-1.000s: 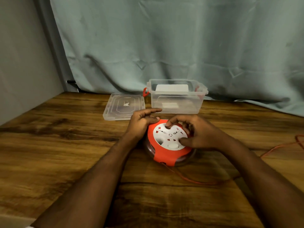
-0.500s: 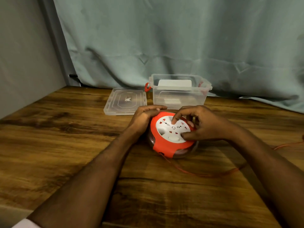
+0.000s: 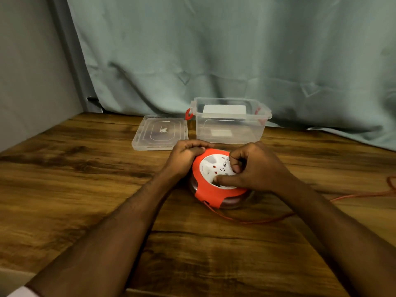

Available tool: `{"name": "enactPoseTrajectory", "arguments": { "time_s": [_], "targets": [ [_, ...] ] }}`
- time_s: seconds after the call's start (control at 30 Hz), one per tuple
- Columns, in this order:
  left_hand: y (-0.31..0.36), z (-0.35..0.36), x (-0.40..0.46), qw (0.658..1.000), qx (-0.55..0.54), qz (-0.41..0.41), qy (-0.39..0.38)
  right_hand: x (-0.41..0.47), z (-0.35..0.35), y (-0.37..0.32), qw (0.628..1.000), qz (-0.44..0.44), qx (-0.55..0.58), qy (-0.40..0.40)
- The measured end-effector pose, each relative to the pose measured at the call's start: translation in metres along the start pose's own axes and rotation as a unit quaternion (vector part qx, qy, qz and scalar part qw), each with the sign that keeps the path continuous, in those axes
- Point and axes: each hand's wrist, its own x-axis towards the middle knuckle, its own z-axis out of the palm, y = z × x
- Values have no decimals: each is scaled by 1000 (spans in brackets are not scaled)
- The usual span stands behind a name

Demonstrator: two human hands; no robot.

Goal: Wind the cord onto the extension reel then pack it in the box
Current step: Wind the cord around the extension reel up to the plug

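The round extension reel [image 3: 211, 190], orange with a white socket face, lies flat on the wooden table. My left hand [image 3: 186, 157] grips its orange rim at the upper left. My right hand [image 3: 255, 168] rests on the white face, thumb and curled fingers gripping the centre disc. A thin orange cord [image 3: 267, 220] leaves the reel's front edge and runs right across the table to the frame's edge. Behind the reel stands the clear plastic box [image 3: 229, 133], open, with red side latches.
The box's clear lid [image 3: 160, 133] lies flat left of the box. A pale green curtain [image 3: 214, 61] hangs along the table's back edge. A grey wall stands at the left. The wooden table [image 3: 85, 189] stretches to left and front.
My right hand has turned on the white face, thumb now low and fingers curled tighter. The cord loop on the table has shifted. The view has risen slightly.
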Motion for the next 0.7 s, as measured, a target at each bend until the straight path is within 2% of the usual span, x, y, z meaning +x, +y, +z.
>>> {"name": "enactPoseTrajectory", "arguments": {
  "time_s": [0.1,0.23,0.53,0.7],
  "targets": [
    [-1,-1,0,1000,-12,1,-7,-1,1,-3,999,-36,-8,31],
    [6,2,-4,998,-38,11,-48,-1,-6,1,994,-94,43,-22],
    [6,6,-6,996,-43,44,-60,-1,-26,10,976,-2,92,-196],
    [6,7,-7,996,-19,52,-76,-1,-33,10,975,-9,77,-209]
  ]
}}
